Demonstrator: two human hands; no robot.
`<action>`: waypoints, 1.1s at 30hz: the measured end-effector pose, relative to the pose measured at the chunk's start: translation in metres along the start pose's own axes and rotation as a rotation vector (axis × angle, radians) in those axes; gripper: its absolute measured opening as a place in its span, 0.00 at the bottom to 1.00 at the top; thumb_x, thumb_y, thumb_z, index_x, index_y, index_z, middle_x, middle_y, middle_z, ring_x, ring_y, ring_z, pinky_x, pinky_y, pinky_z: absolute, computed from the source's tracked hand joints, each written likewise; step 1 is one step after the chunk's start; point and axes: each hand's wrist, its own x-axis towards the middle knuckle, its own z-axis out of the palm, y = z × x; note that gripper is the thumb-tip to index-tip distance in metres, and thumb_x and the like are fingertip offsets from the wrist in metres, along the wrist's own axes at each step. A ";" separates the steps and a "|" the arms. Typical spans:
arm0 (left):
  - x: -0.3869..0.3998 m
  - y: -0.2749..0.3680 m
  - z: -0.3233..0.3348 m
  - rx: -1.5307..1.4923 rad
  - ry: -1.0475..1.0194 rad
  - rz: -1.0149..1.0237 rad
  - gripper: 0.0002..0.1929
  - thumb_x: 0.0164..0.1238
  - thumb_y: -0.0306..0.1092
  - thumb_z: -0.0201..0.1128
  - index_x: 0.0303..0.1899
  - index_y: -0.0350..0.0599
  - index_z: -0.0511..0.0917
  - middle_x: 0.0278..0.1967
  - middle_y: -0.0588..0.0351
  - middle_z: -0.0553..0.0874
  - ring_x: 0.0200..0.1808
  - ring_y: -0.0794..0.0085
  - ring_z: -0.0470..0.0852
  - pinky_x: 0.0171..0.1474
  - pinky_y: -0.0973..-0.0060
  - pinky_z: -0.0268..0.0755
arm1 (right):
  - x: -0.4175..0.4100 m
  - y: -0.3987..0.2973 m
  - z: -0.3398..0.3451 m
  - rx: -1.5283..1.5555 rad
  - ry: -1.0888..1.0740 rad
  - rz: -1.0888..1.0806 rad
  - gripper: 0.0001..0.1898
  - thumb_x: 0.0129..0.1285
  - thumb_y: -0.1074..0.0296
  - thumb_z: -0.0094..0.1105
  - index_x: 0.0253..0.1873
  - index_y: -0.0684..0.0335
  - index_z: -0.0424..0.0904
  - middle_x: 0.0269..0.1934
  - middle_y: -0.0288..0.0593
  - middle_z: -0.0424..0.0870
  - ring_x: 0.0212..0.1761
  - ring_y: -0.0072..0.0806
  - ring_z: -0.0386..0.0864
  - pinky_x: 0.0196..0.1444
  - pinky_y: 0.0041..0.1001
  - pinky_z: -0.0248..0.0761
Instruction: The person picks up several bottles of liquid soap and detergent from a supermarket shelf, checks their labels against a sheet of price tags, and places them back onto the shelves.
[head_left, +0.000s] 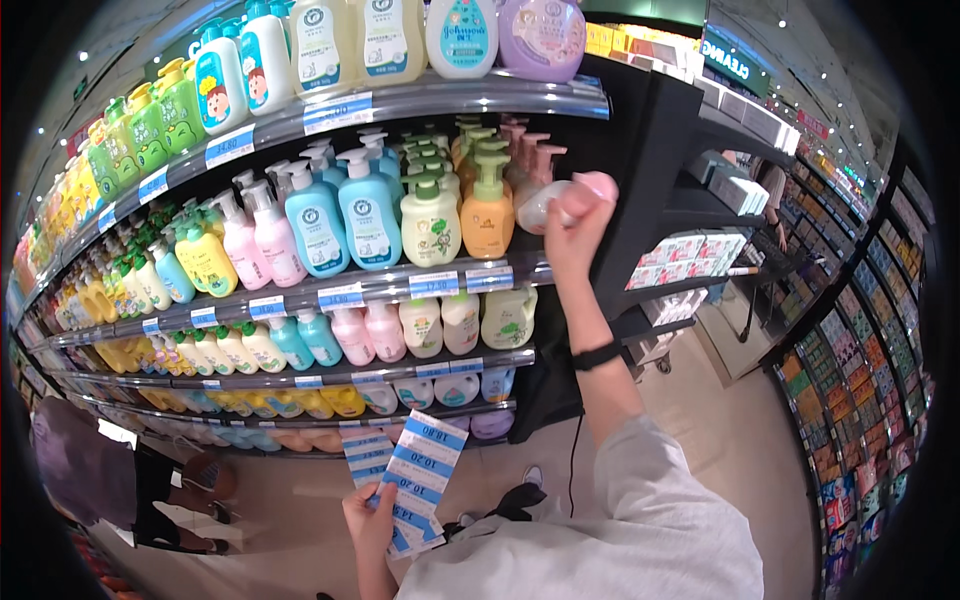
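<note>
My right hand (576, 225) is raised at the right end of a middle shelf, closed around a pink and clear plastic bottle (541, 208) that lies tilted. Pink pump bottles (541, 161) stand just behind it, and an orange pump bottle (487, 217) is to its left. Low in front of me, my left hand (371, 517) pinches several printed price-label strips (427, 465) in blue and white, fanned out between thumb and fingers. Blue pump bottles (367, 217) and a cream one with a green pump (430, 225) stand farther left on that shelf.
Shelf edges with price labels (433, 283) run leftward, holding rows of bottles. A black end panel (637, 172) rises right of my right hand. Another person (90, 465) stands at lower left near a basket (208, 475). A black cable (576, 457) lies on the floor. More stocked shelves (847, 375) stand far right.
</note>
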 end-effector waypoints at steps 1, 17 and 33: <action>0.000 -0.001 0.000 -0.009 0.000 -0.009 0.05 0.58 0.24 0.62 0.29 0.30 0.81 0.23 0.59 0.81 0.24 0.85 0.74 0.27 0.86 0.66 | 0.009 -0.013 -0.010 0.137 0.032 0.016 0.24 0.52 0.67 0.60 0.52 0.69 0.63 0.46 0.51 0.70 0.50 0.47 0.71 0.55 0.39 0.64; 0.005 -0.009 0.000 0.104 -0.030 0.054 0.07 0.58 0.25 0.63 0.29 0.28 0.80 0.24 0.57 0.81 0.24 0.83 0.74 0.26 0.85 0.66 | 0.027 -0.138 -0.062 1.733 -0.520 0.723 0.25 0.53 0.47 0.52 0.51 0.58 0.64 0.35 0.37 0.66 0.35 0.32 0.68 0.36 0.34 0.62; 0.009 -0.011 0.002 0.205 -0.065 0.099 0.09 0.60 0.28 0.63 0.29 0.28 0.79 0.23 0.58 0.81 0.23 0.83 0.73 0.25 0.84 0.65 | 0.026 -0.144 -0.070 1.750 -0.501 0.758 0.25 0.55 0.48 0.56 0.51 0.58 0.63 0.34 0.36 0.64 0.31 0.30 0.68 0.34 0.33 0.62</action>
